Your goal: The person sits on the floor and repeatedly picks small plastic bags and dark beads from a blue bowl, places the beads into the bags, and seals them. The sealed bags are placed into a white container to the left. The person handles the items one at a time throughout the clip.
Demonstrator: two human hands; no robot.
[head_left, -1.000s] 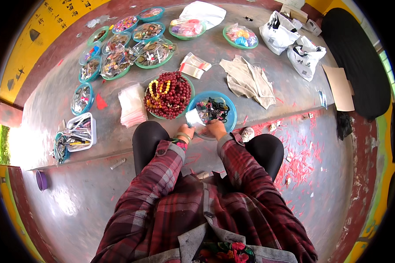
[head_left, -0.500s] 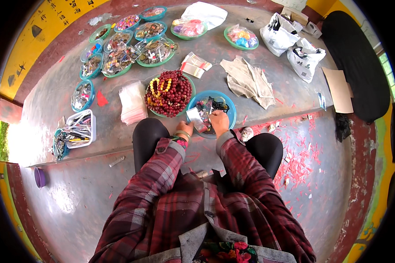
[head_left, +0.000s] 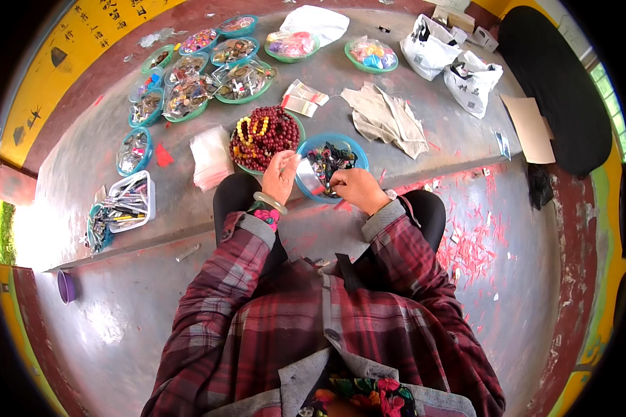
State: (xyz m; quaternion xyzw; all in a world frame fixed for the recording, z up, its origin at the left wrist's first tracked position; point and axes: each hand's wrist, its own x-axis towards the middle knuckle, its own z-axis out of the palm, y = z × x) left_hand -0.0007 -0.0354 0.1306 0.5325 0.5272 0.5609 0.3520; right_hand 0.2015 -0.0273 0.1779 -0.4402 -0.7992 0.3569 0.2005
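A blue basin (head_left: 363,158) stands at the platform's edge before my knees, with small dark and colourful trinkets (head_left: 332,158) inside. A clear plastic bag (head_left: 309,178) shows at its left side. At that rim my left hand (head_left: 279,178), with a pale bangle on its wrist, is closed, fingertips pinching the bag's edge. My right hand (head_left: 359,189) reaches over the near rim, its fingers pressed together among the dark trinkets; what they grip is hidden. Left of the basin, a green bowl (head_left: 302,129) holds dark red bead strings (head_left: 275,136) and a yellow one.
A stack of clear bags (head_left: 211,158) lies left of the beads. Several trinket bowls (head_left: 245,101) and a white tray of pens (head_left: 146,208) stand farther left. A beige cloth (head_left: 386,118), white carrier bags (head_left: 474,87) and cardboard (head_left: 528,128) are on the right. Red scraps (head_left: 466,243) litter the lower floor.
My left hand has risen from below the basin to its left rim. My right hand has shifted right and is turned flatter over the near rim. The whole view has shifted slightly.
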